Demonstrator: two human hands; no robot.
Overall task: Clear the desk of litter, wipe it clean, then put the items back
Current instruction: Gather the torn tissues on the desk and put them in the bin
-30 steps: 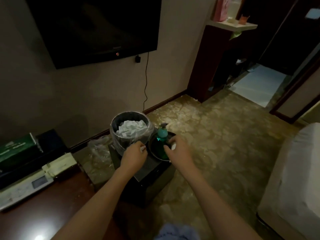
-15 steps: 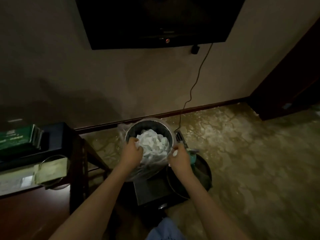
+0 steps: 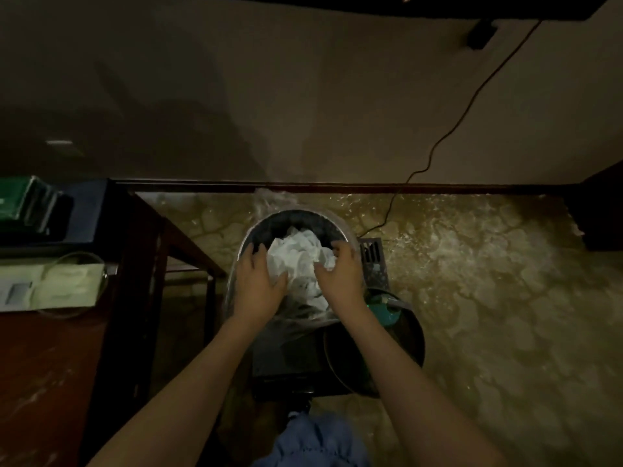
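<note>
The room is dim, and much of the scene is hard to read. The television is cut off by the top edge, only its lower border showing, with one cable trailing down the wall to the floor. At 9 o'clock, the desk runs off the left edge; on it a green box is partly cropped, and a pale flat packet lies over a clear round dish whose rim alone shows.

At the centre stands one round bin lined with a clear plastic bag, set on a dark box whose shape is lost in shadow. One heap of crumpled white tissue fills the bin.

Two bare hands reach in. The left hand lies at the tissue's 9 o'clock side, fingers fairly straight and pressing against the heap. The right hand sits at 3 o'clock, fingers curled over the tissue; whether it truly pinches the paper cannot be told.

At 4 o'clock from the bin, a teal bottle sits inside a second dark round bin, mostly hidden behind the right forearm. A patch of blue cloth shows at 6 o'clock, cut off by the bottom edge.
</note>
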